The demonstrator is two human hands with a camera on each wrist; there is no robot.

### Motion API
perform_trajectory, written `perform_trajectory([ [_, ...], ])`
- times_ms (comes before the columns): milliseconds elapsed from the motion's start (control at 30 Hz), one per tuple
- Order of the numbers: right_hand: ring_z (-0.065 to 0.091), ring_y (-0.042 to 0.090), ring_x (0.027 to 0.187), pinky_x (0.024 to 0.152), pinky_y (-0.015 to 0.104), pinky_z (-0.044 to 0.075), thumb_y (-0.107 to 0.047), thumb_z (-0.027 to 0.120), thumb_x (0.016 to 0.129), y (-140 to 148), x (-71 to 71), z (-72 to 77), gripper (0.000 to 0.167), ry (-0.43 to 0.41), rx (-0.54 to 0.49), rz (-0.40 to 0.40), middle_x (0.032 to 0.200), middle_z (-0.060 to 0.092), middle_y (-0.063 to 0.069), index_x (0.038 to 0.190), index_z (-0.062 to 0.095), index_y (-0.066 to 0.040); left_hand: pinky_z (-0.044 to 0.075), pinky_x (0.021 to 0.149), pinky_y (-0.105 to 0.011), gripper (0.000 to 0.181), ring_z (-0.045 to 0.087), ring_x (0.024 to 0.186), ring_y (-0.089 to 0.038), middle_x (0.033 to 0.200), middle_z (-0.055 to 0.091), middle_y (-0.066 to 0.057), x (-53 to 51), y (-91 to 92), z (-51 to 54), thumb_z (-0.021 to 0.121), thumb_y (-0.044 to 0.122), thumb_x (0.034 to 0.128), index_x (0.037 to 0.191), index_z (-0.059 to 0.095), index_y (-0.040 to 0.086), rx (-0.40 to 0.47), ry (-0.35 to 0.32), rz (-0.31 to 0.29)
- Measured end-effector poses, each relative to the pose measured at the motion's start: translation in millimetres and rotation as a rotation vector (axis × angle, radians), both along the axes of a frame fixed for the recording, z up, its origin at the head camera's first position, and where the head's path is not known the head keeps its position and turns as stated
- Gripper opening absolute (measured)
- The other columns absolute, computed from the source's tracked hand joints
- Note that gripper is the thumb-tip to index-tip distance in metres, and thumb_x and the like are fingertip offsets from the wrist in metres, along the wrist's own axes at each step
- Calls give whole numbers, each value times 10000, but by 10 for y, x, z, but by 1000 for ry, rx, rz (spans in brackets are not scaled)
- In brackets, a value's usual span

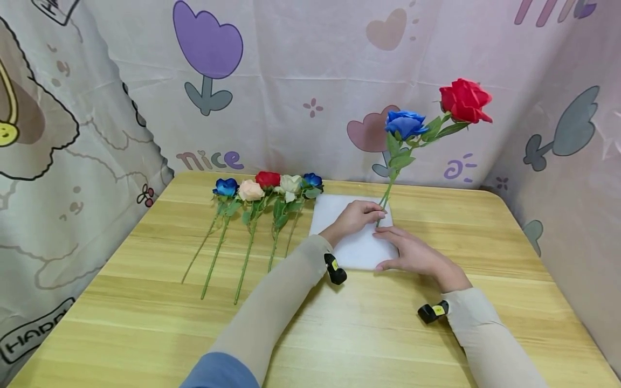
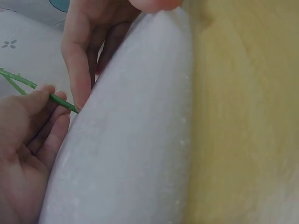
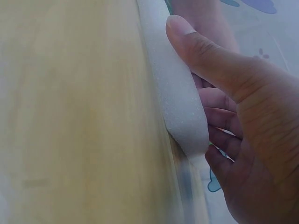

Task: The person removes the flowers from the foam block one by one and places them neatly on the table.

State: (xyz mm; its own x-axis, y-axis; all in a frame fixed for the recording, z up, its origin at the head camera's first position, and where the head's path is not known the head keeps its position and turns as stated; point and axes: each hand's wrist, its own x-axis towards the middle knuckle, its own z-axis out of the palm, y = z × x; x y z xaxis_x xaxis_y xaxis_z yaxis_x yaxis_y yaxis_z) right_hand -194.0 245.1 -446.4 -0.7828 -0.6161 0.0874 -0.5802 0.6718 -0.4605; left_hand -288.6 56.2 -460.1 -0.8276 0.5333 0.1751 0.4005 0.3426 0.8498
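My left hand (image 1: 358, 217) pinches the green stems (image 2: 64, 102) between thumb and fingers, just above a white foam block (image 1: 356, 252). The stems lean right and carry a blue rose (image 1: 405, 124) and, higher up, a red rose (image 1: 466, 101). In the left wrist view, a stem's lower end meets the foam; whether it goes in is hidden. My right hand (image 1: 416, 254) rests at the block's right side, fingers extended over its top near the stem. Its thumb (image 3: 201, 51) lies by the front edge in the right wrist view.
Left of the block, several artificial roses lie on the wooden table (image 1: 368, 334): blue (image 1: 225, 187), pink (image 1: 250, 190), red (image 1: 268, 179), white (image 1: 290, 186) and another blue one (image 1: 312, 180). A printed curtain (image 1: 291, 64) hangs behind the table and along both sides.
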Motion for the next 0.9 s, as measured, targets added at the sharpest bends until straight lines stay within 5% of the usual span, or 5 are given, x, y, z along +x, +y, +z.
perform_trajectory([
  [900, 391, 377, 1340, 1086, 516, 350, -469, 828, 742, -5, 5, -8, 856, 7, -4, -3, 1453, 447, 162, 1379, 515, 9, 542, 805, -188, 191, 657, 916, -63, 1028, 700, -23, 24, -36, -19, 594, 141, 991, 1104, 710, 39, 144, -89, -50],
])
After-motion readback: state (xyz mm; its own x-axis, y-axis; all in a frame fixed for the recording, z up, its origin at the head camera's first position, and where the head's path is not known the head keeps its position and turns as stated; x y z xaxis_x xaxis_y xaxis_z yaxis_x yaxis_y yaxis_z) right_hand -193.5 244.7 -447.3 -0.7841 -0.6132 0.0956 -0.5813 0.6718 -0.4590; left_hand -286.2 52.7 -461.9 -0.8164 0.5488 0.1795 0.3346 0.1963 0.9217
